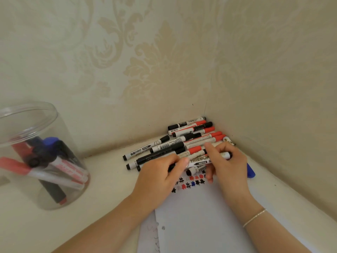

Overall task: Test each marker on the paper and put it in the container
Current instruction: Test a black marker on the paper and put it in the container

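Both hands gripping one white marker over the paper: left hand curled round its black cap end, right hand pinching the barrel. Risk: nudging the loose pile, or inking fingers. Container far left

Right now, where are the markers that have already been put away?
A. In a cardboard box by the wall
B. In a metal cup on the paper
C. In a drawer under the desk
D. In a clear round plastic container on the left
D: the clear round plastic container stands on the left and holds several red, black and blue markers, away from the untested pile in the corner.
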The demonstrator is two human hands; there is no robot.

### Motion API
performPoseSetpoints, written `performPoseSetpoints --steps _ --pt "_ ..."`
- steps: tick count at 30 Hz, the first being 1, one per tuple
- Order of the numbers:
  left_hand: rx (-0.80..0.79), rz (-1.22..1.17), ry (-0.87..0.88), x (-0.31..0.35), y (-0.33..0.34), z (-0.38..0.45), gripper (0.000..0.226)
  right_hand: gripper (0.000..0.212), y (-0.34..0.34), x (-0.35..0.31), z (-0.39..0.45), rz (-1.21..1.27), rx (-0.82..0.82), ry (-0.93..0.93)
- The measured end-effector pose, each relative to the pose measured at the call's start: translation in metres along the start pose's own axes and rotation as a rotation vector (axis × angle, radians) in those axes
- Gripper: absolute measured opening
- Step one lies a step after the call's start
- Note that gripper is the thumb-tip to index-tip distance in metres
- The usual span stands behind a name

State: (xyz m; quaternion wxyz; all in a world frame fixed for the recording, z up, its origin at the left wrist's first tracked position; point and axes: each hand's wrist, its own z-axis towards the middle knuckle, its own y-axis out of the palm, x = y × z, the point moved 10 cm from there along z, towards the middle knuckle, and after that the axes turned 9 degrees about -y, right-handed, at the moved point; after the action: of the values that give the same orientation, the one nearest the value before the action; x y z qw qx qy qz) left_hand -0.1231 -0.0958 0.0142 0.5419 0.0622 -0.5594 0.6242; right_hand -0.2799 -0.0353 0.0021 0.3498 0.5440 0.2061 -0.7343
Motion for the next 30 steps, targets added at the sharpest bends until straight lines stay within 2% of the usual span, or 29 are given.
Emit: performPoseSetpoints --steps 4,7,11,14,17,20,23,25,27,29,30 --pt "0.124 -0.086 -0.164 -0.016 -0.016 -0.001 0.06 0.03 0.019 0.0 -0.007 0.002 -0.085 0.048" --pt "0.187 -0.155 -0.215 -0.02 -0.021 -0.003 0.058 0.03 0.023 -0.003 -0.01 0.023 -0.092 0.062" --pt "0.241 -0.144 -0.222 -0.02 -0.03 -0.001 0.057 0.029 0.031 -0.012 -0.013 0.049 -0.103 0.059" --pt "0.306 -0.199 -0.188 -0.007 -0.06 0.001 0.047 0.031 0.049 -0.04 -0.004 0.081 -0.146 0.042" --pt "0.51 -0.283 -0.13 0.02 -0.126 0.006 0.016 0.029 0.086 -0.078 0.008 0.305 -0.174 0.084" --pt "0.684 -0.472 -0.124 0.027 -0.194 0.007 0.019 0.025 0.141 -0.103 0.006 0.59 -0.212 0.181" --pt "0.738 -0.43 -0.08 0.03 -0.25 0.003 0.01 0.017 0.205 -0.12 -0.012 0.719 -0.378 0.312" --pt "0.825 -0.309 -0.046 0.029 -0.291 -0.008 0.008 0.021 0.241 -0.128 -0.026 0.564 -0.566 0.308" --pt "0.892 -0.137 -0.027 0.029 -0.319 -0.015 0.009 0.026 0.259 -0.13 -0.027 0.277 -0.706 0.188" --pt "0.898 0.086 -0.02 0.029 -0.336 -0.018 0.012 0.02 0.266 -0.128 -0.021 -0.119 -0.789 -0.017" --pt "0.875 0.203 -0.019 0.029 -0.34 -0.017 0.015 0.016 0.267 -0.124 -0.016 -0.425 -0.825 -0.17"
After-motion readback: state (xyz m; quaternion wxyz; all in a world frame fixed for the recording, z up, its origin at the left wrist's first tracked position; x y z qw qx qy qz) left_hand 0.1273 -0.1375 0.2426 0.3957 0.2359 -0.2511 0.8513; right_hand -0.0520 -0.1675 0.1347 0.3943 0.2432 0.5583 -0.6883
